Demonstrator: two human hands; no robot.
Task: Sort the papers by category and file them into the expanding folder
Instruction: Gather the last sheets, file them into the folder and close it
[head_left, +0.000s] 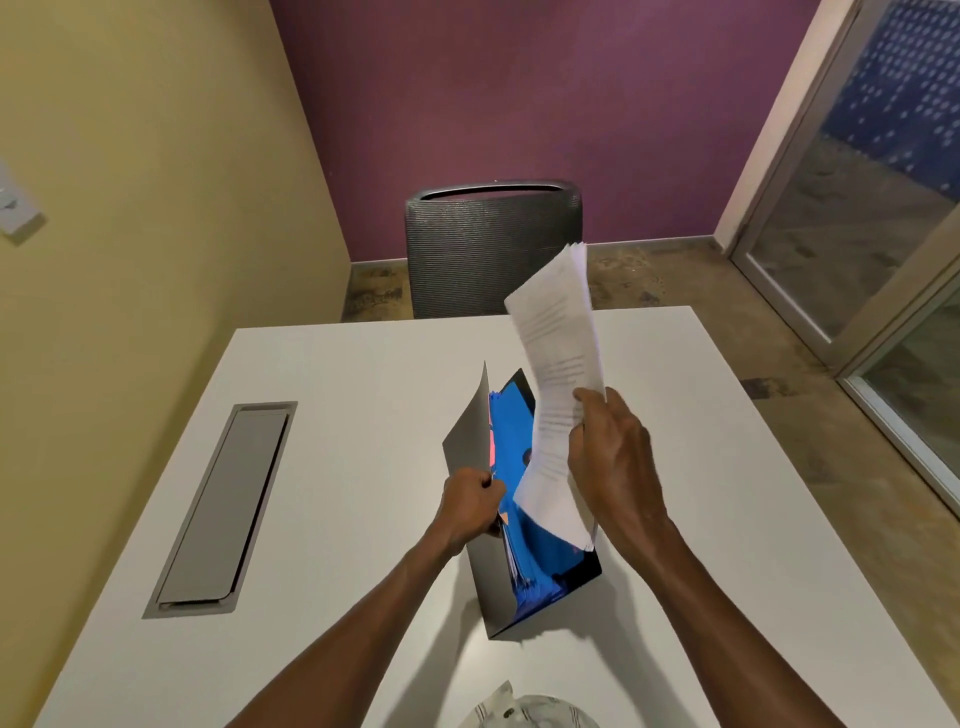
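White counter (332, 415), smooth, matte, squared far corners. Near its left side, a long grey hatch cover (221, 506) sits recessed in a grey frame, running front to back, flush with the surface. Standing directly on the counter, right of centre and well apart from the hatch: expanding folder (480, 582), grey outer cover, bright blue pockets showing inside, opened at the top, base on the surface. It throws a soft shadow onto the counter toward the near edge. Rest of the surface bare white. Patterned carpet floor (717, 291) beyond the far edge.

Even indoor light, motion-blurred papers (558, 384)
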